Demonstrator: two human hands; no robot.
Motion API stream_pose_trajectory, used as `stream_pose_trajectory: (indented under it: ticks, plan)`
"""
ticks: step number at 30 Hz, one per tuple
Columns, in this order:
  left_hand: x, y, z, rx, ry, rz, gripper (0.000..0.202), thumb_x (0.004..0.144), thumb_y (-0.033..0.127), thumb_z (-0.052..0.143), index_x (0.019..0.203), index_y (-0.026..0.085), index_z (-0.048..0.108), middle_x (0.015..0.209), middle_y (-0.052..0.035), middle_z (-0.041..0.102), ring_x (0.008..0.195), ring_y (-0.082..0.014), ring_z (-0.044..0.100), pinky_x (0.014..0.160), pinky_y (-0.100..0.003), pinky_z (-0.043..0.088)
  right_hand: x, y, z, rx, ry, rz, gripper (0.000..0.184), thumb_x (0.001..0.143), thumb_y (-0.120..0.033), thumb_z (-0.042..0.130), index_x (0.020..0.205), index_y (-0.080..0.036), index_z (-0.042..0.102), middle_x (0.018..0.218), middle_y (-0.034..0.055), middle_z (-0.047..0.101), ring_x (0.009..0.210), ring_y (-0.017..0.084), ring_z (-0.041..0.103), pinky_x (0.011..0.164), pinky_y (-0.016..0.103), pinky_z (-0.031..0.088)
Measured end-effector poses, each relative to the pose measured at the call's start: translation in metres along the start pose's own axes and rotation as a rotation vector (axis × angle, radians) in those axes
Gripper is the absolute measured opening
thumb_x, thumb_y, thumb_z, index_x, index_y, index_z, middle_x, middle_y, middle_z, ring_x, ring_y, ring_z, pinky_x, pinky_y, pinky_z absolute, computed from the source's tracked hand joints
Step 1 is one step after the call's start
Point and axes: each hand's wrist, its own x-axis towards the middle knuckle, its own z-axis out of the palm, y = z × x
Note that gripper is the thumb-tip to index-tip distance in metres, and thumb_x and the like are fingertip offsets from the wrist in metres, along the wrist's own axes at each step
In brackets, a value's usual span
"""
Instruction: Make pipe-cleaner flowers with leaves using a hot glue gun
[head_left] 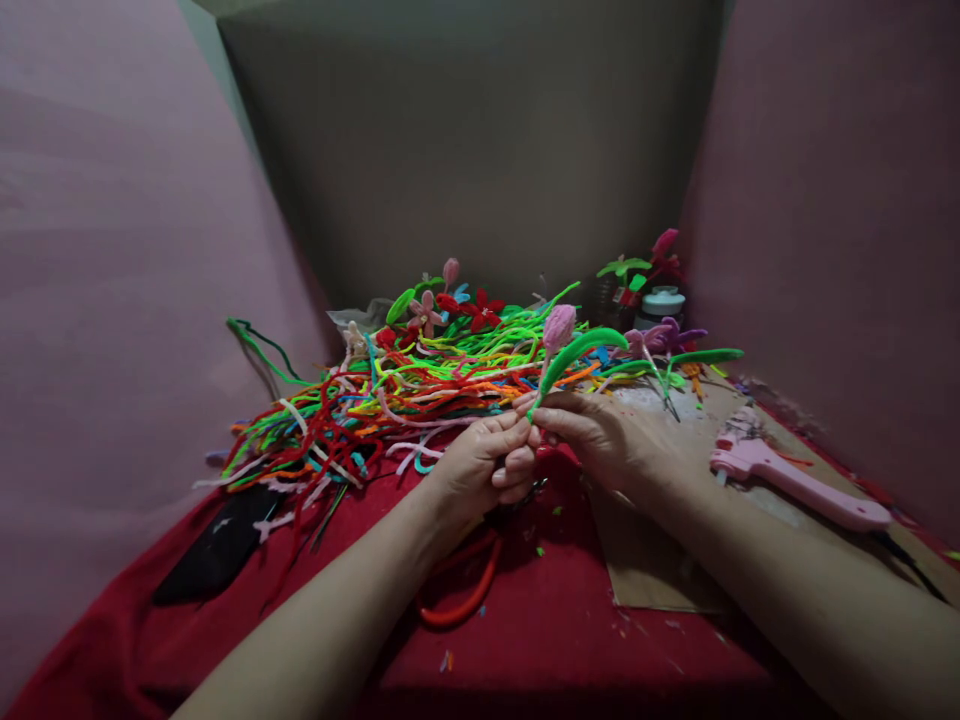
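A pipe-cleaner flower [559, 328] with a pink bud and one long green leaf [579, 356] stands upright between my hands. My left hand [501, 455] is closed round the lower stem, thumb and fingers pressed together. From the other side, my right hand [581, 428] pinches the base of the leaf where it meets the stem. Both hands touch there, above the red cloth. Behind them spreads a heap of loose pipe cleaners [330, 425] in green, red, white, orange and pink. Below my left hand lies a red-handled tool [459, 606], partly hidden by the wrist.
A pink glue gun [802, 482] lies on cardboard [652, 570] at the right. Finished flowers [486, 312] rest on the heap. A lidded jar [661, 304] stands at the back right. A flat black object [217, 545] lies at the left. Pink walls rise on both sides.
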Motion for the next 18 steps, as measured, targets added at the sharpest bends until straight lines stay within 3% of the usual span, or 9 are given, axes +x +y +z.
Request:
stream_pose_trajectory:
  ticks: [2,5,7,9,13,18]
  plan:
    - [0.001,-0.001,0.003,0.218,0.148,0.053,0.021,0.08,0.037,0.056,0.075,0.016,0.052,0.049,0.0078,0.039,0.033,-0.0037,0.025,0.034,-0.017,0.023,-0.001,-0.002,0.003,0.025,0.024,0.036,0.016,0.071,-0.031,0.062,0.061,-0.019,0.066,0.06,-0.0015,0.062,0.062,0.014,0.054,0.068,0.03,0.041]
    - [0.004,-0.008,0.006,0.685,0.399,0.266,0.025,0.082,0.033,0.051,0.064,0.017,0.048,0.052,0.0051,0.042,0.042,-0.0062,0.035,0.043,-0.019,0.027,-0.001,-0.002,0.007,0.089,0.076,0.066,0.02,0.069,-0.033,0.063,0.057,-0.018,0.062,0.057,-0.0011,0.06,0.061,0.014,0.053,0.067,0.03,0.041]
    - [0.004,-0.012,0.006,0.937,0.47,0.385,0.025,0.081,0.029,0.052,0.06,0.018,0.046,0.054,0.0048,0.042,0.049,-0.0076,0.037,0.05,-0.02,0.028,-0.001,-0.001,0.009,0.076,0.121,0.064,0.02,0.067,-0.033,0.066,0.055,-0.018,0.061,0.056,-0.001,0.059,0.058,0.013,0.051,0.065,0.03,0.041]
    - [0.003,-0.014,0.005,1.087,0.478,0.421,0.022,0.08,0.027,0.053,0.061,0.018,0.047,0.055,0.0047,0.043,0.053,-0.0087,0.037,0.054,-0.021,0.027,-0.001,0.002,0.01,0.076,0.147,0.077,0.021,0.065,-0.034,0.067,0.054,-0.018,0.06,0.055,-0.0011,0.058,0.055,0.012,0.048,0.062,0.03,0.041]
    - [0.002,-0.014,0.002,1.149,0.482,0.408,0.018,0.083,0.024,0.047,0.066,0.019,0.052,0.057,0.0042,0.045,0.054,-0.0097,0.039,0.056,-0.022,0.028,0.0,0.007,0.009,0.086,0.132,0.054,0.023,0.064,-0.036,0.067,0.053,-0.018,0.06,0.054,-0.0024,0.054,0.055,0.011,0.045,0.062,0.029,0.04]
    - [0.006,-0.015,-0.001,1.002,0.457,0.345,0.023,0.084,0.027,0.043,0.064,0.018,0.05,0.056,0.0045,0.043,0.053,-0.0101,0.038,0.055,-0.021,0.03,0.0,0.005,0.008,-0.023,0.137,0.051,0.023,0.064,-0.034,0.068,0.052,-0.017,0.059,0.053,-0.004,0.05,0.054,0.009,0.04,0.063,0.027,0.039]
